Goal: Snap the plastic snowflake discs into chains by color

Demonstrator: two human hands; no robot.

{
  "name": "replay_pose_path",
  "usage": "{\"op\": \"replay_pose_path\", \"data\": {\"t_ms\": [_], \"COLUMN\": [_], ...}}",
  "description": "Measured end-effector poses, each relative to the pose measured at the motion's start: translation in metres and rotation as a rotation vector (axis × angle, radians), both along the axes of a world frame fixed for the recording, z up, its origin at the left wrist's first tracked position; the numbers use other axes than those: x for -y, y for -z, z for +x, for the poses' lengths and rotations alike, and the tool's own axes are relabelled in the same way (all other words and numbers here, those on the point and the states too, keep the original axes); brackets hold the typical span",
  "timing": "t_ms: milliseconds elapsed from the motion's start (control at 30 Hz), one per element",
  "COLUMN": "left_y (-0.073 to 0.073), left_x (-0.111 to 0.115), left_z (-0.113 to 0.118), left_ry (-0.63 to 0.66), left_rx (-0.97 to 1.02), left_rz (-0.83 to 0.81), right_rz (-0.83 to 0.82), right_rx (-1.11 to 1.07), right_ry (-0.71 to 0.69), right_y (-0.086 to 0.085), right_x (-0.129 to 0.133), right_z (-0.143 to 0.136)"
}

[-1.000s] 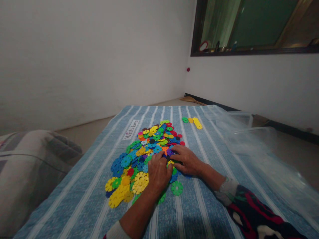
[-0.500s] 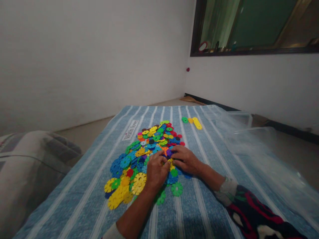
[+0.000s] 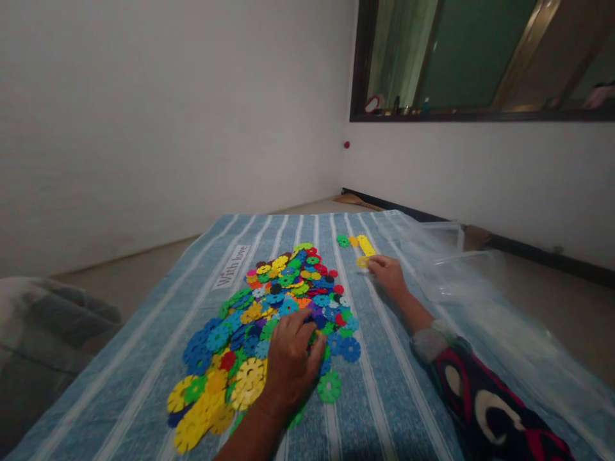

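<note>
A heap of colourful notched plastic discs point(image 3: 250, 307) covers the middle of the striped cloth. My left hand point(image 3: 295, 352) rests on the heap's near right part, fingers curled over the discs; what lies under the fingertips is hidden. To the right of the heap, my right hand point(image 3: 387, 272) pinches a yellow disc point(image 3: 362, 262) just above the cloth. Beyond that hand lies a short row of discs: a green one point(image 3: 343, 241), an orange one point(image 3: 353, 241) and several overlapping yellow ones point(image 3: 366, 246).
Clear plastic containers point(image 3: 466, 256) stand along the right side of the blue striped cloth point(image 3: 158, 358). A "With love" label point(image 3: 232, 267) lies left of the heap. Grey fabric point(image 3: 43, 358) bulges at the left edge. A window point(image 3: 471, 57) is in the right wall.
My right hand has left the heap and moved out to the right and farther away, now with a yellow disc. My left hand remains on the heap. The view has shifted slightly.
</note>
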State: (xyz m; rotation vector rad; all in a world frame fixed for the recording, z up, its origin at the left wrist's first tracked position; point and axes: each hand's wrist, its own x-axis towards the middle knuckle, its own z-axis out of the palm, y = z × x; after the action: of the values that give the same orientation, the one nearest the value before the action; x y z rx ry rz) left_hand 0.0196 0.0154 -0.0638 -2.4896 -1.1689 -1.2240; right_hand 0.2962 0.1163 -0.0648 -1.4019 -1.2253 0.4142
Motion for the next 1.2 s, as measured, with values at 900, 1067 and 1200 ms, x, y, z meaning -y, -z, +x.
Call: {"op": "replay_pose_path", "data": {"t_ms": [900, 1067, 1200], "left_y": [0.002, 0.000, -0.002], "left_x": [0.002, 0.002, 0.003], "left_z": [-0.008, -0.009, -0.009], "left_ry": [0.007, 0.000, -0.004], "left_rx": [-0.110, -0.161, -0.219], "left_rz": [-0.080, -0.134, -0.169], "right_rz": [-0.364, -0.320, -0.266], "right_rx": [0.243, 0.337, 0.370], "right_ry": [0.253, 0.261, 0.216], "right_y": [0.016, 0.016, 0.018], "right_x": [-0.069, -0.046, -0.021], "right_z": [0.055, 0.045, 0.031]}}
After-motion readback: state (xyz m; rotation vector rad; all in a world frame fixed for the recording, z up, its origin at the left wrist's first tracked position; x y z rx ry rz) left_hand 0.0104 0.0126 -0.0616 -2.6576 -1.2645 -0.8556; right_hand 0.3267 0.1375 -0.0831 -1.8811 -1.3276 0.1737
